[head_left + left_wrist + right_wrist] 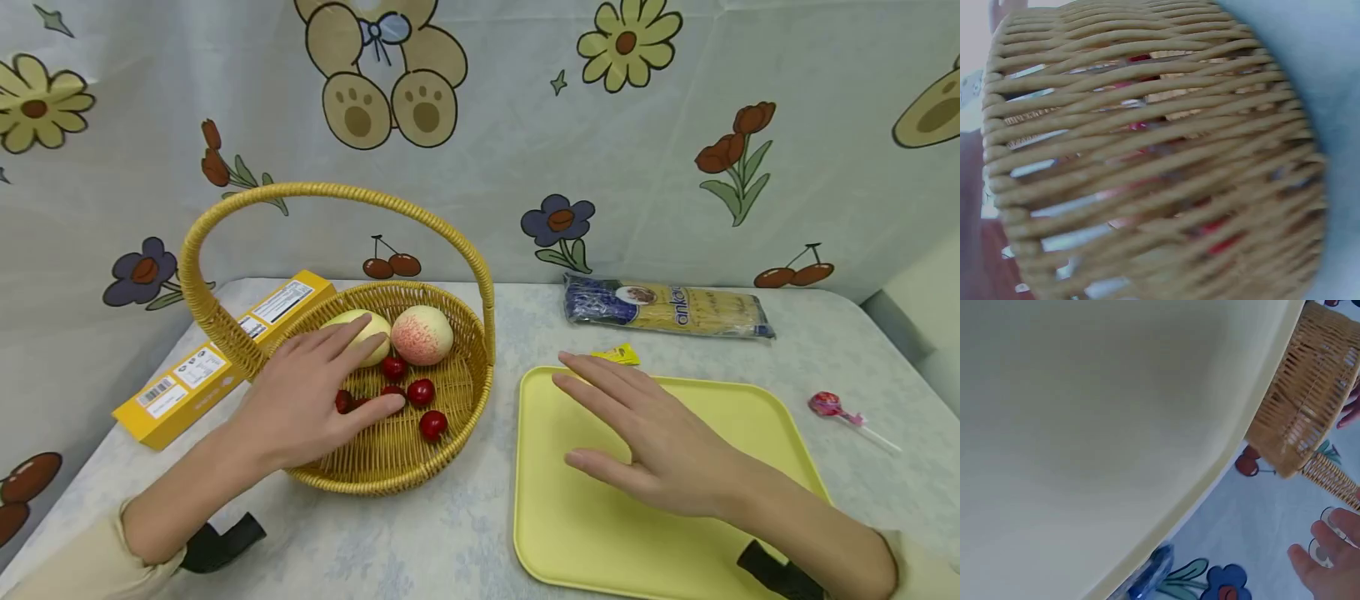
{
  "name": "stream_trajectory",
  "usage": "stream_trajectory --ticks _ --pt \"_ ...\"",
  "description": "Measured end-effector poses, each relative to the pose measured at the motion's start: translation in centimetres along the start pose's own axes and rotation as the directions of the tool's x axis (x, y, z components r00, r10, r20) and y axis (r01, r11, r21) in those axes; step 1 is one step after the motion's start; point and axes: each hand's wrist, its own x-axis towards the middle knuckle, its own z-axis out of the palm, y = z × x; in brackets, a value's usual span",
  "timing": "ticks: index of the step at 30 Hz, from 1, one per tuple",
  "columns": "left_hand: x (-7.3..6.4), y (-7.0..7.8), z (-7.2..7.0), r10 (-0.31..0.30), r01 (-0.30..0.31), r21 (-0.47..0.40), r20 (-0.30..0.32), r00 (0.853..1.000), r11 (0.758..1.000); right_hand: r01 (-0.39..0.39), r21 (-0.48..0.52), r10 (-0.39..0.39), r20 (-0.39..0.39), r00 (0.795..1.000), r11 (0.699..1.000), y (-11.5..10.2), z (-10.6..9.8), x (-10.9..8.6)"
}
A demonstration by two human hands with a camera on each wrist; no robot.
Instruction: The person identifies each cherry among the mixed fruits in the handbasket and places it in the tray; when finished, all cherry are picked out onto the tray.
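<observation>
My left hand (318,396) hovers over the left side of a round wicker basket (390,467), its fingers spread and overlapping a yellow-green fruit (375,353) in the head view. Beside that fruit sits a peach (422,335) with pink speckles. Several dark red cherries (432,425) lie on the basket's floor, some partly behind the thumb. The left wrist view is filled by the basket's woven side (1160,150). Over a yellow tray (585,533), my right hand (645,433) is held with fingers extended and nothing in them; its fingertips (1329,540) show in the right wrist view.
The basket's tall handle (337,192) arches above it. A yellow box (198,367) lies behind its left side. Past the tray are a small yellow packet (618,355) and a bag of spaghetti (697,310). A lollipop (827,404) lies right of the tray. A printed cloth (510,125) hangs behind.
</observation>
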Motion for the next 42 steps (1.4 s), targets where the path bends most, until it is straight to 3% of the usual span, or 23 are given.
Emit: stream_trajectory --ticks 2,4,8,12,14,16,19,22,26,30,36,42 --pt "-0.6 -0.3 0.0 -0.049 0.044 -0.056 -0.091 0.995 0.997 0.037 0.036 -0.034 -0.071 0.997 0.999 -0.6 0.1 0.7" --pt "-1.4 -0.7 0.2 -0.092 0.072 -0.110 -0.190 0.977 0.991 0.057 0.073 -0.048 -0.119 0.992 0.996 -1.2 0.2 1.6" --pt "-3.2 -1.5 0.9 -0.153 0.090 -0.184 -0.367 0.918 0.979 0.071 0.168 -0.045 -0.154 0.987 0.983 -2.7 0.2 3.7" --pt "-4.7 -2.2 1.6 -0.198 0.098 -0.233 -0.458 0.867 0.968 0.100 0.243 -0.061 -0.163 0.985 0.965 -3.8 0.6 5.8" --pt "-5.4 -2.4 1.9 -0.218 0.101 -0.256 -0.482 0.849 0.961 0.119 0.266 -0.077 -0.162 0.984 0.957 -4.2 0.8 6.8" --pt "-6.0 -2.5 2.2 -0.243 0.113 -0.282 -0.483 0.841 0.953 0.135 0.286 -0.092 -0.158 0.983 0.949 -4.6 1.2 7.6" --pt "-6.8 -2.8 2.6 -0.283 0.141 -0.327 -0.443 0.851 0.934 0.153 0.300 -0.114 -0.143 0.983 0.942 -5.0 1.8 8.7" --pt "-7.6 -3.2 3.1 -0.312 0.151 -0.415 -0.354 0.882 0.897 0.148 0.309 -0.125 -0.092 0.988 0.939 -5.0 2.6 9.7" --pt "-8.3 -3.5 3.6 -0.313 0.139 -0.537 -0.246 0.917 0.832 0.103 0.320 -0.122 0.041 0.992 0.942 -4.9 3.0 11.3" --pt "-8.4 -3.4 3.7 -0.293 0.139 -0.580 -0.180 0.939 0.802 0.043 0.320 -0.105 0.178 0.978 0.946 -4.9 3.2 12.7" --pt "-8.8 -3.5 3.5 -0.314 0.196 -0.581 -0.108 0.943 0.790 -0.042 0.282 -0.061 0.347 0.936 0.958 -5.7 3.9 14.8" --pt "-9.1 -3.8 3.3 -0.312 0.205 -0.576 -0.092 0.946 0.791 -0.161 0.211 0.029 0.520 0.854 0.964 -6.4 4.6 16.5"
